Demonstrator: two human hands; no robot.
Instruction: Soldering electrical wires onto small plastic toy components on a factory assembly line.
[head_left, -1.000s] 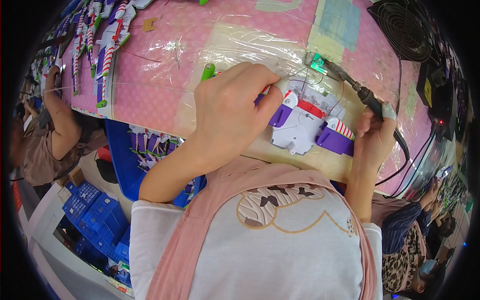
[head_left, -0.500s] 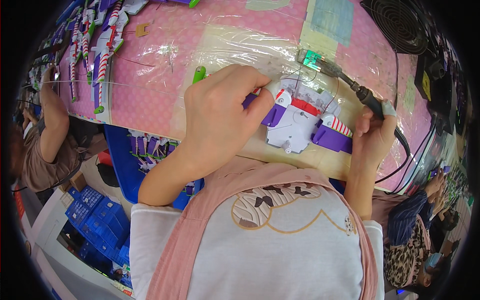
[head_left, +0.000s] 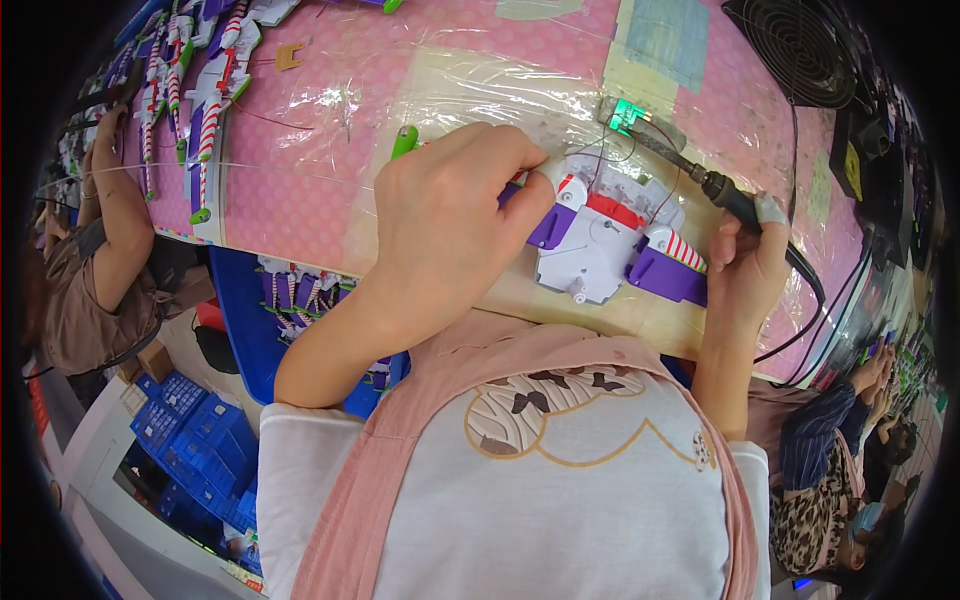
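My right hand (head_left: 748, 255) is closed round the handle of a soldering iron (head_left: 728, 196), whose tip reaches a small green-lit circuit board (head_left: 628, 117). Thin wires run between the board and a white toy body (head_left: 585, 255) with a red band, lying on the bench. A purple wing (head_left: 668, 275) with a red-and-white striped part sticks out at its right. Over the left wing, my left hand (head_left: 465, 215) has thumb and forefinger pinched beside a thin wire; what is between them is hidden. Beyond its knuckles shows a green wing tip (head_left: 405, 141).
Several striped winged toy parts (head_left: 208, 120) lie at the far left of the pink bench (head_left: 320, 150). A blue bin (head_left: 235, 325) with more parts stands below its edge. A black fan (head_left: 800, 50) is at the far right. Other people sit on both sides.
The toy body and my left hand have shifted slightly to the right. The iron's tip has moved a little at the board. At the left, the other person's arm has moved.
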